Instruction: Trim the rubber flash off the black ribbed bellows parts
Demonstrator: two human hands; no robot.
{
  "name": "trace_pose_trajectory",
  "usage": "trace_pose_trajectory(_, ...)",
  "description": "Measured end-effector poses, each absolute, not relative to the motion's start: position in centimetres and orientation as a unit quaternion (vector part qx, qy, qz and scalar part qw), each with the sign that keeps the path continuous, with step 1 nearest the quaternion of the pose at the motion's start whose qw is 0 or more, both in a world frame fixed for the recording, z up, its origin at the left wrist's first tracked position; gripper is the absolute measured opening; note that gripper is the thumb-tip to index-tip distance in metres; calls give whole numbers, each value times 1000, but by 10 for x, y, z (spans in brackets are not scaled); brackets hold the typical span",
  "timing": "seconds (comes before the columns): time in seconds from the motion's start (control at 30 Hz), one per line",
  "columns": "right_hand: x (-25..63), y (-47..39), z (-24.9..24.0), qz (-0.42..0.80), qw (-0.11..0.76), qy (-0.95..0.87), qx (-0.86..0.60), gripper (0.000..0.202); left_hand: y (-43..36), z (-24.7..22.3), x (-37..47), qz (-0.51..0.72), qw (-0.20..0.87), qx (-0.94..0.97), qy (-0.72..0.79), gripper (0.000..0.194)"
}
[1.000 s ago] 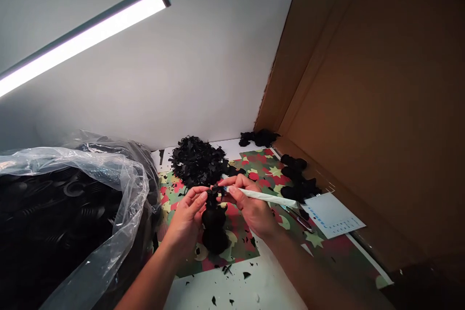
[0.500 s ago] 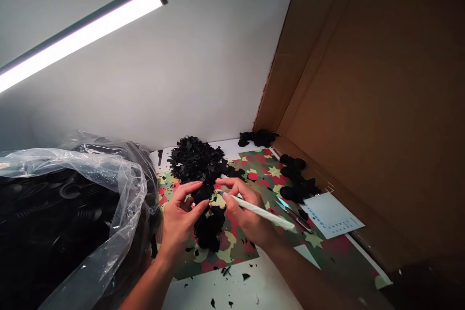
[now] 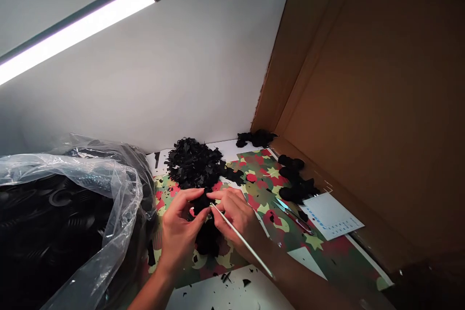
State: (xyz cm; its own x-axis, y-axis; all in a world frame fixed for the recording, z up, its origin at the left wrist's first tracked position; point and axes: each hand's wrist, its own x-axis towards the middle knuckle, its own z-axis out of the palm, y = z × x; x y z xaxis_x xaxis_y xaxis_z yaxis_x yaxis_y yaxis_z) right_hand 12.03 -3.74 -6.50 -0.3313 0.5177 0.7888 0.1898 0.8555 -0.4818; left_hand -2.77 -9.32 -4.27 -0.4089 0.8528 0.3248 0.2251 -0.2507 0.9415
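My left hand (image 3: 179, 225) pinches a small round black piece (image 3: 199, 205) between thumb and fingers, above the patterned sheet. My right hand (image 3: 234, 218) grips a thin white-handled tool (image 3: 242, 240), its tip at the right side of that piece and its handle slanting down to the right. The fingertips of both hands nearly meet at the piece. Below the hands lie more black pieces (image 3: 208, 241), partly hidden. Just behind them stands a heap of black scraps (image 3: 194, 162).
An open clear plastic bag (image 3: 125, 193) of black parts fills the left. At right are scissors (image 3: 293, 215), a white printed card (image 3: 332, 215) and black clumps (image 3: 296, 179) beside a cardboard wall (image 3: 370, 106). A lamp (image 3: 80, 24) hangs at upper left.
The tool has turned to a steeper slant, and its tip has come to the black piece. My right hand has moved slightly left and closed more around the tool.
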Motion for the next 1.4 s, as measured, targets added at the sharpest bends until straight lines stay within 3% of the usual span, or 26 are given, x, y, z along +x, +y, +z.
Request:
trace_pose_trajectory(0.17,122,-43,-59,144,503,-820,-234,18,-92,-44,-26,645,217,487,548,20)
trace_pose_trajectory(0.4,126,-45,-53,249,492,-794,-257,17,-91,-44,-27,658,230,469,542,20)
trace_pose_trajectory(0.97,122,-45,-60,158,482,-827,-242,21,-93,-42,-25,652,220,475,548,21)
trace_pose_trajectory(1.17,127,-30,-64,231,450,-794,-337,19,-92,-41,-23,681,245,466,510,20)
trace_pose_trajectory(1.4,135,-19,-61,349,414,-749,-381,15,-85,-41,-33,696,314,379,522,33)
